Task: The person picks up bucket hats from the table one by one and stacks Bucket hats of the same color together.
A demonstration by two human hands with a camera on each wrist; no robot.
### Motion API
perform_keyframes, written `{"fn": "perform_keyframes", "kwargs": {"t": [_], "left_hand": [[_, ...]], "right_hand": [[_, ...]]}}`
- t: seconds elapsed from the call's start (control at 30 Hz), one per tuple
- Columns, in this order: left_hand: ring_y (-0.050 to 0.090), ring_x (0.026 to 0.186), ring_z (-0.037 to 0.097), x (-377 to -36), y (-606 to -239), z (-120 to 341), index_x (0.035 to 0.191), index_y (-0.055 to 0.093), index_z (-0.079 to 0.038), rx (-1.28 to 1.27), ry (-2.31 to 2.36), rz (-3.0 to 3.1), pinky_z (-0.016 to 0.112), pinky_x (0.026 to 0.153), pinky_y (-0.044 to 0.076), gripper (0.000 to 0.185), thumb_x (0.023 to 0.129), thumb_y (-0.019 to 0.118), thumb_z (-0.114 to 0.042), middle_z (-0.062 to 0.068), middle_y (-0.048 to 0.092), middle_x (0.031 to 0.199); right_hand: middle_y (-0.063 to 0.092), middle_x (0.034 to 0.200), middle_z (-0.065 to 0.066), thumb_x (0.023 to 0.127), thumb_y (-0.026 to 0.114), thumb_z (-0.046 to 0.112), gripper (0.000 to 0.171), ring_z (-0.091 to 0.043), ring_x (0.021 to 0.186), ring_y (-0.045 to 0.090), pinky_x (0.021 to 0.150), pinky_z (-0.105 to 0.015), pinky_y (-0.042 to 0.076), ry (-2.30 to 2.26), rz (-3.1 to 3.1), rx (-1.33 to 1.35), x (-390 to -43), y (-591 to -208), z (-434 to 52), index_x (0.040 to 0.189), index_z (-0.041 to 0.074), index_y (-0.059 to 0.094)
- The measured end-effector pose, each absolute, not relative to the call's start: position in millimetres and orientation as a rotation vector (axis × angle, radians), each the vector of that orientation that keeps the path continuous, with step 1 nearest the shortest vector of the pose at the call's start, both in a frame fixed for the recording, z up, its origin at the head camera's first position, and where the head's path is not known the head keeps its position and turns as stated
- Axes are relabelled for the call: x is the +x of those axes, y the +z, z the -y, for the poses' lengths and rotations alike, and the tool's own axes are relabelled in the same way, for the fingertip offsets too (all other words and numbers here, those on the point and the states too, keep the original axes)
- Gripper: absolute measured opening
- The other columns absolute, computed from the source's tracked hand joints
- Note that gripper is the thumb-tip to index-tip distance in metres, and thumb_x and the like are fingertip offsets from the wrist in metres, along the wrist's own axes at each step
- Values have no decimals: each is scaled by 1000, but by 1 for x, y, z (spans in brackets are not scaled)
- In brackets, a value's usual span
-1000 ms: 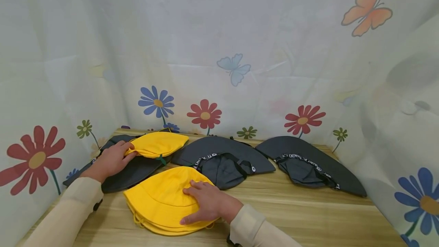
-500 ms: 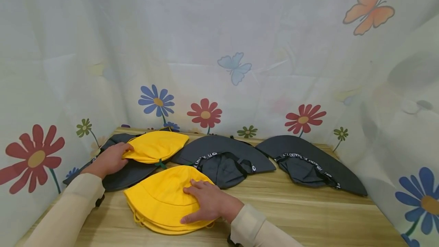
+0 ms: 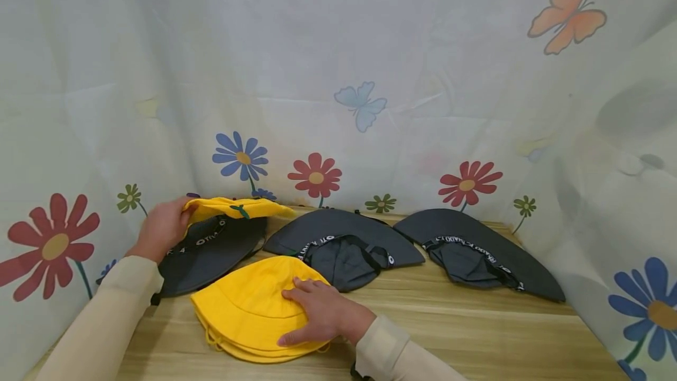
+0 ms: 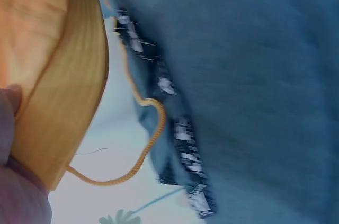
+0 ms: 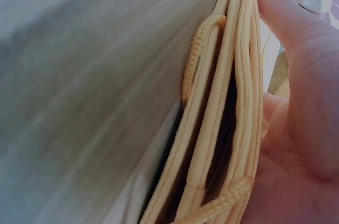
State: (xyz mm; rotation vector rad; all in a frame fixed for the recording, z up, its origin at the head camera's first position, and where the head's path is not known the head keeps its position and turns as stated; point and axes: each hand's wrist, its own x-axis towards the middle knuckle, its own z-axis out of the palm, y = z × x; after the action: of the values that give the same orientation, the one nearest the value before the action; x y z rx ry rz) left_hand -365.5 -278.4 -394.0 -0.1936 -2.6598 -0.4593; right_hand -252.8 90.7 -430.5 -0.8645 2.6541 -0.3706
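Left hand (image 3: 161, 230) pinches yellow hat (image 3: 260, 207), now edge-on, baring more dark hat (image 3: 219, 254); right hand (image 3: 319, 314) rests unclenched on yellow stack (image 3: 248, 307).

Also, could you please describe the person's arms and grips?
The left sleeve and right sleeve are long, plain and cream-coloured, with cuffs. A small dark piece shows under each cuff, too hidden to identify. The left grip and right grip are gloveless.

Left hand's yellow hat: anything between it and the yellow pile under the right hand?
Yes: the leftmost dark hat lies between the held yellow hat and the yellow pile. The right hand rests on the pile's right side.
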Motion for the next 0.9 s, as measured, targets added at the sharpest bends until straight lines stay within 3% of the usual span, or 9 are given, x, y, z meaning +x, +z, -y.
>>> {"fn": "perform_keyframes", "kwargs": {"t": [0.47,0.67,0.9], "left_hand": [[56,69,32,-345,-314,234,109,62,4,-229,-548,2477,49,71,53,32,105,59,-28,22,67,87],[59,76,35,-335,-277,209,114,63,5,-246,-581,2452,51,77,56,36,104,60,-30,25,70,97],[61,76,34,-323,-252,187,115,65,4,-290,-622,2415,47,73,54,39,103,60,-33,24,71,98]], "right_hand": [[30,169,0,86,64,73,83,-30,154,32,122,-58,28,-383,-2657,-887,-253,-431,-92,155,33,43],[31,168,0,87,63,72,82,-28,153,33,122,-57,30,-368,-2668,-905,-252,-431,-92,155,33,43],[32,168,0,86,63,73,81,-29,153,34,120,-58,32,-371,-2679,-905,-252,-432,-92,155,34,44]]}}
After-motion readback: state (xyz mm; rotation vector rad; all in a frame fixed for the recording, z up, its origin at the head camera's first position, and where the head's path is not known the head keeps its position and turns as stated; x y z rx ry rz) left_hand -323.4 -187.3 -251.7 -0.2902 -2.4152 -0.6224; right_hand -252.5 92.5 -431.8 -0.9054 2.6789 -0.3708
